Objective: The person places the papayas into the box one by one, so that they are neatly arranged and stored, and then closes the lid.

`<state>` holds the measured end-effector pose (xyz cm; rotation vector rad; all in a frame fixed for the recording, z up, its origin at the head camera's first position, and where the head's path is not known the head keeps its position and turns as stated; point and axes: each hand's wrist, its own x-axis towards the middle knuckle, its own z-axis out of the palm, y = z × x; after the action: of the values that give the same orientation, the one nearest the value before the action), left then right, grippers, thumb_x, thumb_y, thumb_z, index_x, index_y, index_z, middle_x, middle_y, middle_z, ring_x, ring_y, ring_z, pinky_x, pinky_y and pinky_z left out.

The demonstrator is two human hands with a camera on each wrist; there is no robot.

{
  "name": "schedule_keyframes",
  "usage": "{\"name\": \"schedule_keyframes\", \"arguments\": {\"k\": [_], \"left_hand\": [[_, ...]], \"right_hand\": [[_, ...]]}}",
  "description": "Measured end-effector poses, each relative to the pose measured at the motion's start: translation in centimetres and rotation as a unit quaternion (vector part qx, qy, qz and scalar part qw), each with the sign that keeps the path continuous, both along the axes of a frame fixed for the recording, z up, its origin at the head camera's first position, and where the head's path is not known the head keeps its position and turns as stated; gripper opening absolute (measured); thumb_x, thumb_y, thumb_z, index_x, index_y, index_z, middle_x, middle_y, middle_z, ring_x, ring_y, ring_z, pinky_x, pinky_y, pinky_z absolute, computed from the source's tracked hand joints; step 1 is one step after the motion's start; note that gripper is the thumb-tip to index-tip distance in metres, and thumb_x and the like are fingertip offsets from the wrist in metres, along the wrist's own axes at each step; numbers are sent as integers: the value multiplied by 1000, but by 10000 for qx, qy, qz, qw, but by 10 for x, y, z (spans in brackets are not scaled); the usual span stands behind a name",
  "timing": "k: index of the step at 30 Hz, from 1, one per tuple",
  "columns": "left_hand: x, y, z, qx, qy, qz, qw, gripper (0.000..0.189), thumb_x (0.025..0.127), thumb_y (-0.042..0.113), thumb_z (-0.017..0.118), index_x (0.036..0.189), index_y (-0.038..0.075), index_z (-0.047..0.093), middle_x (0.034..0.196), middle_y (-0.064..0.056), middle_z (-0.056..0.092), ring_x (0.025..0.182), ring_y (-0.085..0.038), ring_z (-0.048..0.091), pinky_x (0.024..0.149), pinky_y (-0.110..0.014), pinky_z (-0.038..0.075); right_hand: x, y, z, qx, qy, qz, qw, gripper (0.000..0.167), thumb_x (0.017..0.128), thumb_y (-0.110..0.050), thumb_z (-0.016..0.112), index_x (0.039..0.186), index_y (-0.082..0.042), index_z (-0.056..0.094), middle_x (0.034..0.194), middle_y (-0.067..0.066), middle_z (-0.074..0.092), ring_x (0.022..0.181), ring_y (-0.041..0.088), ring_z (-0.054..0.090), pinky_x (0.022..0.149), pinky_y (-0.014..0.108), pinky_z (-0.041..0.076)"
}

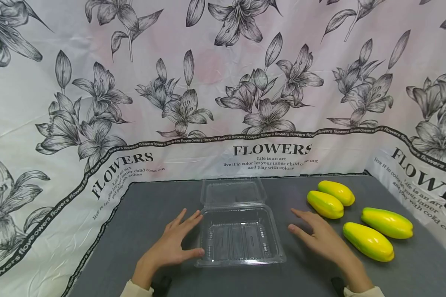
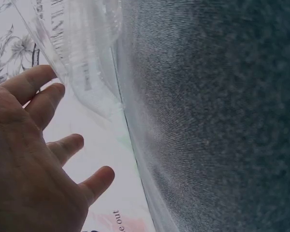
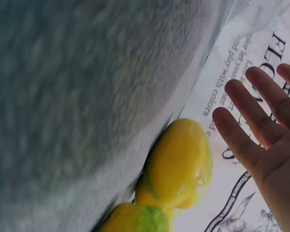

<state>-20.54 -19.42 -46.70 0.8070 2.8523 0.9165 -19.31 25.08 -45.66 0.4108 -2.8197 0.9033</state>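
A clear plastic clamshell box (image 1: 241,261) stands mid-table, its lid (image 1: 233,193) folded back toward the wall. Nothing lies inside it. My left hand (image 1: 172,244) is at the box's left side with fingers spread; its thumb and fingertips are close to the rim, and I cannot tell whether they touch. Between the box and several smooth yellow-green fruits, like small papayas, my right hand (image 1: 324,240) hovers with extended fingers and holds nothing. Two fruits lie farther back, a left one (image 1: 325,205) and a right one (image 1: 336,193); nearer are a front fruit (image 1: 368,242) and another (image 1: 387,223).
A grey cloth covers the table (image 1: 134,231). White fabric printed with flowers (image 1: 186,107) hangs behind and along both sides, meeting the table's back and side edges. A dark strap (image 1: 161,286) sits at the left wrist.
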Motion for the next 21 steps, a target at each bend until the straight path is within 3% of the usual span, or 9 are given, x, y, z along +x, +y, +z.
{"name": "schedule_keyframes", "arguments": {"k": [5,12,16,21], "left_hand": [[-1,1,-1,-65,29,13,10000,90,87,53,75,161,26,33,170,3,25,159,-43,6,114,-79,13],[0,0,0,-91,-4,51,9999,90,87,54,75,161,26,34,170,4,25,159,-42,5,114,-80,13],[0,1,1,-82,-20,55,9999,90,87,53,75,161,25,34,170,3,26,159,-42,5,114,-80,13],[0,1,2,-99,-53,59,9999,89,87,52,75,161,24,34,170,2,26,159,-43,5,114,-80,12]], "right_hand": [[0,9,5,37,336,-269,9991,64,94,-42,72,143,-4,58,143,22,60,132,47,51,104,69,40],[-13,26,6,109,1716,-849,9814,58,79,-24,88,128,-1,68,125,25,68,116,47,58,98,66,41],[-22,38,7,72,1846,-1272,9745,57,78,-26,88,125,-1,69,122,27,67,113,50,54,92,69,37],[-30,50,5,131,1708,-1626,9717,58,79,-29,88,125,1,68,122,32,64,109,54,50,86,68,35]]}}
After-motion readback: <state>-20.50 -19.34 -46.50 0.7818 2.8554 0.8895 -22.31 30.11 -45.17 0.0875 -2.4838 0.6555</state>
